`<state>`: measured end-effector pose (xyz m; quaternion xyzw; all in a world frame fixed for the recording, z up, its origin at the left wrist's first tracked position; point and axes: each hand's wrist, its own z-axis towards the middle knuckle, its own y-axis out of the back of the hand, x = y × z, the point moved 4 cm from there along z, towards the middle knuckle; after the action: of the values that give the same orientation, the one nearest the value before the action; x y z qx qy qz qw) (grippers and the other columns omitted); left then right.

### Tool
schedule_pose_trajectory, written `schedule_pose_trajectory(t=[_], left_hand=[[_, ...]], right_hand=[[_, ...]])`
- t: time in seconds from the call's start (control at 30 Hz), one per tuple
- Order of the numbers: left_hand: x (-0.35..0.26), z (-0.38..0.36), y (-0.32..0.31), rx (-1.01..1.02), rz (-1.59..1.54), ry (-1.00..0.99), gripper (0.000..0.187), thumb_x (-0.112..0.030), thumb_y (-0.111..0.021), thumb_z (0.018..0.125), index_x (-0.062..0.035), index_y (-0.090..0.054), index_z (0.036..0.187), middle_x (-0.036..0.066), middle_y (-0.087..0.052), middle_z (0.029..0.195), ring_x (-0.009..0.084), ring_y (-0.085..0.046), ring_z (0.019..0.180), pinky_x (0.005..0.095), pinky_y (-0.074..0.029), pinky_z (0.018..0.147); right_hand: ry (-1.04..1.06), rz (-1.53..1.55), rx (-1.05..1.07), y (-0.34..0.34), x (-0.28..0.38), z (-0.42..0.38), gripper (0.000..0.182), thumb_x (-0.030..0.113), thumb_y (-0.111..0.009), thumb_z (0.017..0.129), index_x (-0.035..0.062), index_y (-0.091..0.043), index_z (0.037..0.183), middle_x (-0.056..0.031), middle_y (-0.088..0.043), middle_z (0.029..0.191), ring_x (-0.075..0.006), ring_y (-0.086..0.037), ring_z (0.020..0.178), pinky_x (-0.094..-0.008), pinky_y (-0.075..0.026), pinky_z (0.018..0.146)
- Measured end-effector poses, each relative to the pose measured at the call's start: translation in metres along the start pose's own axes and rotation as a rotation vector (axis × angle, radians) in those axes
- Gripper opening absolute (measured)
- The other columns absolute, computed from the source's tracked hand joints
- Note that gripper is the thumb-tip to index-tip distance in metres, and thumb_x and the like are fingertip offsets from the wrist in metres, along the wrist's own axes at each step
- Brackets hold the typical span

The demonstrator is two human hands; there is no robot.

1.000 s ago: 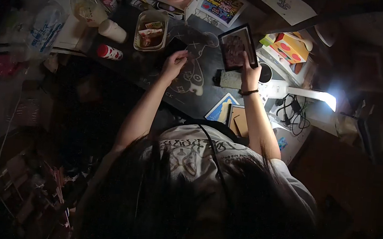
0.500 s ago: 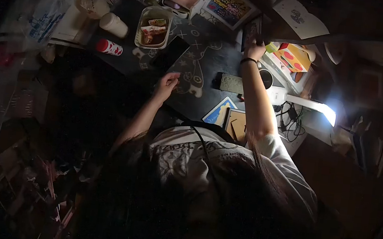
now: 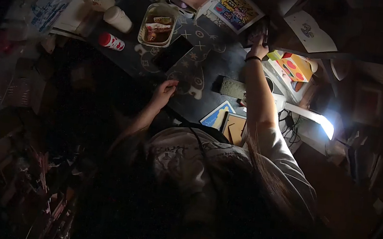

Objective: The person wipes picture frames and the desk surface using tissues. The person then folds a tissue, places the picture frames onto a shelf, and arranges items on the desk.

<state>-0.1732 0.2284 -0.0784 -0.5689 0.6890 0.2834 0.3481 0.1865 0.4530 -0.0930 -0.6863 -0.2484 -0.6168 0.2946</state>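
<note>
At the far right side of the desk my right hand (image 3: 258, 50), a dark band on its wrist, is closed at the lower edge of a dark, flat, frame-like panel (image 3: 259, 33). Shadow and blur hide the fingertips and what the panel shows. A colourful cartoon picture (image 3: 236, 8) leans just left of it. My left hand (image 3: 163, 94) rests at the desk's near edge, fingers curled together around nothing visible. Beyond it lies a black phone (image 3: 173, 53) on the dark patterned desk mat (image 3: 196, 63).
A lit white lamp (image 3: 309, 115) stands right of my forearm, near an orange box (image 3: 296, 67). A plastic tub (image 3: 158, 25) with packets, a white cup (image 3: 118, 19) and a red-and-white tube (image 3: 111, 41) sit at left. Flat boards (image 3: 234, 127) lie by my body.
My right hand has shifted slightly right and the dark panel has tilted with it. My left hand has drawn back a little, its fingers more curled. The camera view has moved slightly.
</note>
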Motion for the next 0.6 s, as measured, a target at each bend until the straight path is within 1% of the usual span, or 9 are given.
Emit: schedule_pose_trajectory(t=[0.13, 0.2, 0.23, 0.3, 0.33, 0.4, 0.5, 0.53, 0.6], left_hand=[[0.013, 0.007, 0.003, 0.047, 0.002, -0.048, 0.030, -0.019, -0.045, 0.096, -0.0105, -0.049, 0.124, 0.007, -0.049, 0.124, 0.0220, -0.049, 0.113, 0.0394, -0.045, 0.090], [0.018, 0.009, 0.004, 0.001, -0.038, -0.075, 0.027, -0.016, -0.047, 0.095, -0.0108, -0.052, 0.121, 0.003, -0.057, 0.108, 0.0145, -0.055, 0.093, 0.0319, -0.045, 0.078], [0.022, 0.010, 0.004, 0.002, -0.037, -0.074, 0.027, -0.016, -0.047, 0.095, -0.0108, -0.052, 0.121, 0.003, -0.057, 0.108, 0.0145, -0.055, 0.093, 0.0319, -0.045, 0.078], [0.029, 0.014, 0.004, 0.026, -0.140, -0.085, 0.025, -0.015, -0.048, 0.094, -0.0106, -0.054, 0.118, 0.001, -0.058, 0.100, 0.0119, -0.054, 0.086, 0.0302, -0.044, 0.075], [0.034, 0.016, 0.006, 0.026, -0.140, -0.085, 0.025, -0.015, -0.048, 0.094, -0.0106, -0.054, 0.118, 0.001, -0.058, 0.100, 0.0119, -0.054, 0.086, 0.0302, -0.044, 0.075], [0.039, 0.019, 0.007, 0.083, -0.155, -0.102, 0.028, -0.020, -0.046, 0.095, -0.0066, -0.054, 0.118, 0.005, -0.058, 0.103, 0.0167, -0.057, 0.093, 0.0323, -0.047, 0.077], [0.049, 0.020, 0.008, 0.036, -0.182, -0.077, 0.029, -0.021, -0.047, 0.095, -0.0060, -0.054, 0.118, 0.005, -0.059, 0.099, 0.0173, -0.058, 0.090, 0.0333, -0.048, 0.076], [0.063, 0.027, 0.012, 0.036, -0.182, -0.076, 0.029, -0.021, -0.047, 0.095, -0.0060, -0.054, 0.118, 0.005, -0.059, 0.099, 0.0173, -0.058, 0.090, 0.0333, -0.048, 0.076], [0.084, 0.039, 0.017, 0.168, -0.307, -0.079, 0.029, -0.023, -0.048, 0.095, -0.0063, -0.054, 0.118, 0.006, -0.059, 0.102, 0.0184, -0.058, 0.093, 0.0354, -0.047, 0.080]], right_hand=[[-0.020, 0.008, -0.040, -0.005, 0.003, -0.002, 0.028, 0.024, -0.065, 0.083, -0.0014, -0.060, 0.093, -0.0047, -0.063, 0.084, -0.0135, -0.058, 0.074, -0.0279, -0.047, 0.065], [-0.088, 0.092, -0.096, -0.009, 0.011, -0.009, 0.034, 0.026, -0.067, 0.079, -0.0032, -0.059, 0.094, -0.0060, -0.062, 0.085, -0.0144, -0.058, 0.074, -0.0284, -0.048, 0.065], [-0.089, 0.092, -0.097, -0.012, 0.014, -0.012, 0.034, 0.026, -0.067, 0.079, -0.0032, -0.059, 0.094, -0.0060, -0.062, 0.085, -0.0144, -0.058, 0.074, -0.0284, -0.048, 0.065], [-0.090, 0.178, -0.148, -0.014, 0.015, -0.014, 0.043, 0.028, -0.070, 0.075, -0.0069, -0.057, 0.097, -0.0082, -0.063, 0.088, -0.0154, -0.059, 0.076, -0.0288, -0.049, 0.068], [-0.090, 0.178, -0.148, -0.017, 0.014, -0.012, 0.043, 0.028, -0.070, 0.075, -0.0069, -0.057, 0.097, -0.0082, -0.063, 0.088, -0.0154, -0.059, 0.076, -0.0288, -0.049, 0.068], [-0.011, 0.319, -0.232, -0.020, 0.016, -0.012, 0.031, 0.019, -0.070, 0.074, -0.0080, -0.057, 0.083, -0.0092, -0.062, 0.078, -0.0159, -0.059, 0.061, -0.0280, -0.049, 0.053], [-0.054, 0.213, -0.242, -0.021, 0.025, -0.019, 0.032, 0.018, -0.072, 0.072, -0.0076, -0.057, 0.083, -0.0088, -0.062, 0.077, -0.0160, -0.058, 0.060, -0.0286, -0.050, 0.053], [-0.055, 0.213, -0.242, -0.023, 0.027, -0.021, 0.032, 0.018, -0.072, 0.072, -0.0076, -0.057, 0.083, -0.0088, -0.062, 0.077, -0.0160, -0.058, 0.060, -0.0286, -0.050, 0.053], [0.002, 0.199, -0.285, -0.024, 0.031, -0.024, 0.034, 0.019, -0.075, 0.069, -0.0072, -0.057, 0.081, -0.0088, -0.062, 0.074, -0.0154, -0.057, 0.059, -0.0287, -0.049, 0.053]])
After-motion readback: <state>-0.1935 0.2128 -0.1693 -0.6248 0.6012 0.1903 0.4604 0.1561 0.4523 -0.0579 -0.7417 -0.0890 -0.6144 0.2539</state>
